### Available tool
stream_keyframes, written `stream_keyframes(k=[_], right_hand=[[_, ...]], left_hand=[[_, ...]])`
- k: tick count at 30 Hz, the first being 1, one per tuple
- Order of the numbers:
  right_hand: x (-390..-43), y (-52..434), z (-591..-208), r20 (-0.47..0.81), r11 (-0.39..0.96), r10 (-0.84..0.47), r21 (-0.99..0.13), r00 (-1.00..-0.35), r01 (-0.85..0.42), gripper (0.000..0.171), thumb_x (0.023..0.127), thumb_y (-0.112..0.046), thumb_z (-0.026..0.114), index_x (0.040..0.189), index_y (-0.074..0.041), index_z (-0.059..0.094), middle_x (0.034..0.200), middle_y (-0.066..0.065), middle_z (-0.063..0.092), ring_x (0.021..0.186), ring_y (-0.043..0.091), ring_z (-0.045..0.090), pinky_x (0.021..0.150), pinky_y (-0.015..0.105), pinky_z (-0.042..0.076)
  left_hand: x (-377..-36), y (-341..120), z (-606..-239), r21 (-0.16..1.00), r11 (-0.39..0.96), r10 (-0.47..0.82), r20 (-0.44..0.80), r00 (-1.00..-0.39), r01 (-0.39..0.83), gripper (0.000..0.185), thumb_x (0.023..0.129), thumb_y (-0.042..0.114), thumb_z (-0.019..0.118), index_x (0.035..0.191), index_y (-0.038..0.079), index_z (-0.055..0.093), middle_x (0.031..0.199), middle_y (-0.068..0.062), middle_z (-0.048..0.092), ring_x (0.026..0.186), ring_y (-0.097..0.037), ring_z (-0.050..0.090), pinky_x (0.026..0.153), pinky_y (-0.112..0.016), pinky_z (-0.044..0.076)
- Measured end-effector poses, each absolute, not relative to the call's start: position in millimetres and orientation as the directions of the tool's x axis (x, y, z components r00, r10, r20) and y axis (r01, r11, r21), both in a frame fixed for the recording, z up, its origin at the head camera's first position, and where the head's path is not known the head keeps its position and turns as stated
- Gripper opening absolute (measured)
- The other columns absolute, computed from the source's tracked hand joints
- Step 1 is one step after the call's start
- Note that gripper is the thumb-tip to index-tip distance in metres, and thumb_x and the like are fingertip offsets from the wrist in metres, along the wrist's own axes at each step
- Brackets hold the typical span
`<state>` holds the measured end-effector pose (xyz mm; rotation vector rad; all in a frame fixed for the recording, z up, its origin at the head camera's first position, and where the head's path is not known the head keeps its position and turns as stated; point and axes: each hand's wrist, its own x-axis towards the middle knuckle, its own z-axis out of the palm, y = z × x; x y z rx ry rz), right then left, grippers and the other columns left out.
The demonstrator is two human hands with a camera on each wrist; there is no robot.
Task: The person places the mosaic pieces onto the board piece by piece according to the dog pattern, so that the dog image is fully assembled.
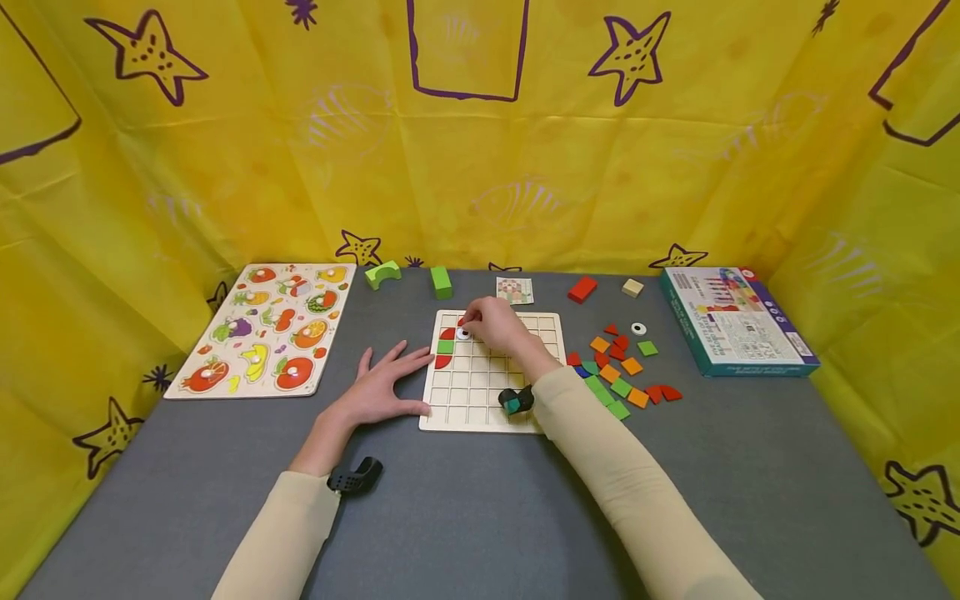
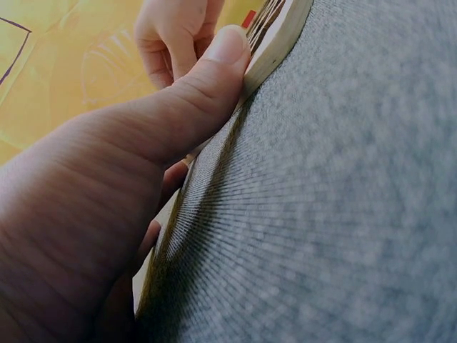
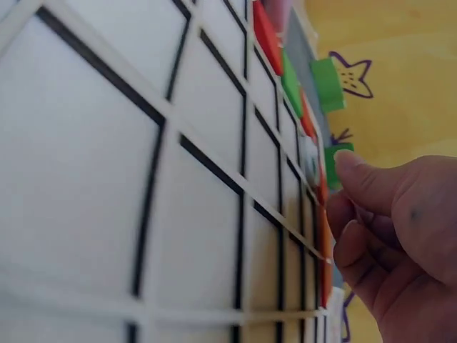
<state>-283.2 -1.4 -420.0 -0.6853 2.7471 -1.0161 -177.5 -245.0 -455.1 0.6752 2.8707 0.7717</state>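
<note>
A wooden grid board lies on the grey table. My left hand spreads its fingers along the left side, with the thumb against the board's edge in the left wrist view. Over the upper left cells, my right hand has curled fingers, its fingertips right at a white round piece with a dark centre. Whether it grips that piece, I cannot tell. A green square tile and a red quarter-circle tile sit in the left column. Part of the top rows is hidden behind the right hand.
Loose coloured tiles and a white ring lie right of the board. Behind it are a pattern card, a green block, a green arch and a red block. A fruit puzzle and a box flank them.
</note>
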Motion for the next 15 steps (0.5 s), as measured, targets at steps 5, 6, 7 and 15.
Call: stream_keyframes(k=[5, 6, 7, 15], right_hand=[[-286.4, 15.6, -410.3, 0.045, 0.644, -0.484, -0.658, -0.874, -0.390, 0.011, 0.099, -0.012, 0.067, 0.104, -0.003, 0.071, 0.095, 0.008, 0.067, 0.084, 0.022, 0.059, 0.077, 0.034, 0.049], [-287.0, 20.0, -408.5, 0.046, 0.642, -0.490, -0.657, -0.870, -0.396, 0.012, 0.099, -0.012, 0.067, 0.106, -0.003, 0.071, 0.096, 0.008, 0.067, 0.085, 0.023, 0.059, 0.078, 0.035, 0.049], [-287.4, 24.6, -406.5, 0.049, 0.640, -0.493, -0.655, -0.868, -0.401, 0.013, 0.099, -0.012, 0.068, 0.107, -0.003, 0.071, 0.097, 0.008, 0.067, 0.087, 0.023, 0.060, 0.079, 0.035, 0.049], [-285.5, 71.1, -393.2, 0.043, 0.631, -0.470, -0.682, -0.882, -0.369, 0.022, 0.099, -0.016, 0.068, 0.116, -0.002, 0.069, 0.103, 0.010, 0.064, 0.093, 0.026, 0.059, 0.080, 0.038, 0.049]], left_hand=[[-178.6, -244.5, -454.5, 0.490, 0.776, 0.443, 0.024, -0.896, 0.397, 0.091, 0.078, 0.059, 0.080, 0.154, 0.020, 0.047, 0.160, -0.001, 0.038, 0.152, -0.036, 0.015, 0.110, -0.070, -0.009], [-178.7, -244.3, -454.4, 0.490, 0.776, 0.443, 0.024, -0.896, 0.397, 0.092, 0.078, 0.059, 0.080, 0.154, 0.020, 0.047, 0.160, -0.001, 0.038, 0.152, -0.036, 0.015, 0.110, -0.070, -0.009], [-178.8, -244.2, -454.3, 0.490, 0.776, 0.444, 0.024, -0.896, 0.397, 0.092, 0.078, 0.059, 0.080, 0.154, 0.020, 0.047, 0.160, -0.002, 0.038, 0.152, -0.036, 0.015, 0.110, -0.070, -0.009], [-177.7, -244.8, -454.8, 0.492, 0.774, 0.443, 0.030, -0.896, 0.399, 0.092, 0.078, 0.057, 0.081, 0.154, 0.019, 0.047, 0.160, -0.003, 0.038, 0.152, -0.037, 0.014, 0.110, -0.069, -0.010]])
